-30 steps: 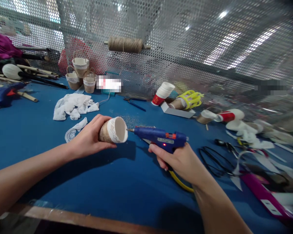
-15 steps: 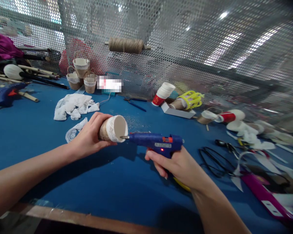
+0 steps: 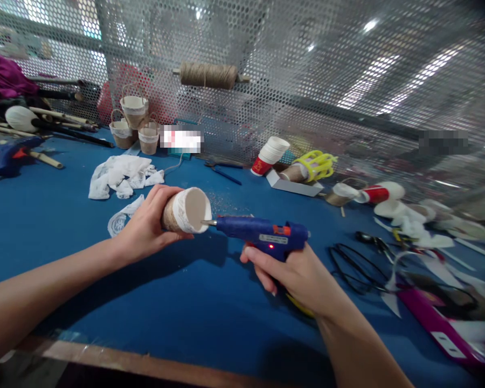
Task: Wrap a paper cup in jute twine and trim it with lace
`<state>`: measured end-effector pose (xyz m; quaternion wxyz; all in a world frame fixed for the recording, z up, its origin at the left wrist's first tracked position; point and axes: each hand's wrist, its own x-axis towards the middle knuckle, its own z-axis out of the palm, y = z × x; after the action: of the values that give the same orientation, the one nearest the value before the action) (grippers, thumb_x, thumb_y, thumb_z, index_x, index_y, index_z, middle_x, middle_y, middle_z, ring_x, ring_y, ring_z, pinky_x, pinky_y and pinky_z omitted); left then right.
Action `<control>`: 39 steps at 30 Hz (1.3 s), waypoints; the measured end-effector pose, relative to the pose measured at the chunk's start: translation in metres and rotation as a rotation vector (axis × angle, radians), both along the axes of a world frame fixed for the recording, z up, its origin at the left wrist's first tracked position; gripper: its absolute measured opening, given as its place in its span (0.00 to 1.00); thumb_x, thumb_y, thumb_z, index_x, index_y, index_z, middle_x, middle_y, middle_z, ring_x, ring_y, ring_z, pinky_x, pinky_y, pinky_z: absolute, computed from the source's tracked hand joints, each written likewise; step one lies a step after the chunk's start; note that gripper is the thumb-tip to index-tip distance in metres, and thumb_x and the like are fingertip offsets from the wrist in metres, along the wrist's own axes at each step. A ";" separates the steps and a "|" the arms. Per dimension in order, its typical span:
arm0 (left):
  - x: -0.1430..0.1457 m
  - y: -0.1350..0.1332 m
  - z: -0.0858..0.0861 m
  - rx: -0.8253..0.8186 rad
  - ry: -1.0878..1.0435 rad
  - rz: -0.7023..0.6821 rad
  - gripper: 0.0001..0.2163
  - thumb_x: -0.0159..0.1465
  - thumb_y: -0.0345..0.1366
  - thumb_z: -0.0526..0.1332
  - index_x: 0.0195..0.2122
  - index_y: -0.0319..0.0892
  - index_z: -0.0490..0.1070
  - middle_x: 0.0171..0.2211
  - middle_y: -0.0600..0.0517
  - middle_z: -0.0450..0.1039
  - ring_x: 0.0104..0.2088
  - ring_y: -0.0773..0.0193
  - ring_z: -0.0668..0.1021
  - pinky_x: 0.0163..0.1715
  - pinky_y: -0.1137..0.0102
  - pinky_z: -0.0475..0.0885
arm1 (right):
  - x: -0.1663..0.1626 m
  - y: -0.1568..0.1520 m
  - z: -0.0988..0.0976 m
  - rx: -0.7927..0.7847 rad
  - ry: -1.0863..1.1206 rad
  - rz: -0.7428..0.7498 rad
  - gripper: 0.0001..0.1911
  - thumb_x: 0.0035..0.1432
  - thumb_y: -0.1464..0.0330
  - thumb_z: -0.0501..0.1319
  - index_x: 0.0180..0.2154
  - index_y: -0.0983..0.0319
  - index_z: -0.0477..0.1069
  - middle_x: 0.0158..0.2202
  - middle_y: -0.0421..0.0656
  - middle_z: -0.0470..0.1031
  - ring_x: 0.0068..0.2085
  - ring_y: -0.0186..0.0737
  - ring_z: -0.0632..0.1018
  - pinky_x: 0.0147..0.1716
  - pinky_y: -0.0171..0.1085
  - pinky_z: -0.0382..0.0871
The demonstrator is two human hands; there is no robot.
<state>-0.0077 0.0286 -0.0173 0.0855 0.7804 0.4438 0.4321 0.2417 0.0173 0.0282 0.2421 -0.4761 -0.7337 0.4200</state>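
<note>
My left hand (image 3: 149,223) is wrapped round a paper cup (image 3: 181,211) covered in twine, with a white lace band below its rim. The cup is tilted, its open mouth facing right. In my right hand (image 3: 285,269) is a blue glue gun (image 3: 254,230) with a lit red light. Its metal nozzle is at the near right edge of the cup's mouth; whether it touches cannot be made out. A strip of white lace (image 3: 123,215) lies behind my left hand, and a crumpled heap of lace (image 3: 121,175) lies farther back.
Several twine-covered cups with handles (image 3: 134,116) stand at the back left. A second glue gun (image 3: 14,156) lies far left. Blue pliers (image 3: 226,172), stacked cups (image 3: 270,153) and a shallow white box (image 3: 293,185) are at the back. A black cable (image 3: 351,269) and purple power strip (image 3: 428,318) lie right.
The cup has turned slightly, showing more of its inside. The glue gun has shifted a little to the right and tilted slightly, its nozzle still by the rim.
</note>
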 end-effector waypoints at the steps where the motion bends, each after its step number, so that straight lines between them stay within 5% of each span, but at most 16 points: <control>1: 0.000 0.000 -0.001 -0.008 -0.020 0.003 0.25 0.51 0.40 0.66 0.48 0.44 0.57 0.43 0.47 0.65 0.44 0.55 0.69 0.43 0.60 0.67 | 0.001 0.001 0.000 0.010 0.014 -0.009 0.16 0.56 0.58 0.56 0.27 0.64 0.70 0.11 0.34 0.63 0.14 0.28 0.65 0.16 0.31 0.61; 22: 0.008 0.001 -0.009 -0.258 -0.391 -0.005 0.28 0.48 0.39 0.67 0.47 0.40 0.56 0.43 0.47 0.68 0.44 0.58 0.73 0.45 0.64 0.70 | -0.009 -0.003 -0.012 -0.161 0.253 -0.051 0.13 0.57 0.60 0.57 0.28 0.63 0.69 0.10 0.33 0.61 0.13 0.26 0.61 0.15 0.29 0.54; 29: 0.009 0.000 -0.005 -0.520 -0.464 -0.196 0.29 0.49 0.43 0.66 0.49 0.38 0.58 0.44 0.45 0.70 0.46 0.54 0.72 0.45 0.63 0.69 | -0.013 -0.004 -0.009 -0.136 0.408 -0.124 0.14 0.55 0.59 0.58 0.27 0.64 0.70 0.09 0.33 0.59 0.12 0.26 0.59 0.13 0.29 0.52; 39: 0.004 -0.008 0.004 -0.780 -0.495 -0.501 0.31 0.50 0.40 0.66 0.53 0.38 0.57 0.44 0.45 0.68 0.41 0.59 0.72 0.41 0.68 0.68 | 0.008 0.007 -0.010 0.064 0.194 -0.094 0.13 0.55 0.60 0.58 0.29 0.64 0.71 0.13 0.35 0.64 0.15 0.27 0.64 0.13 0.29 0.57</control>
<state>-0.0035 0.0209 -0.0135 0.5727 0.6471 0.3381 0.3727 0.2498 0.0240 0.0182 0.3465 -0.4589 -0.6969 0.4285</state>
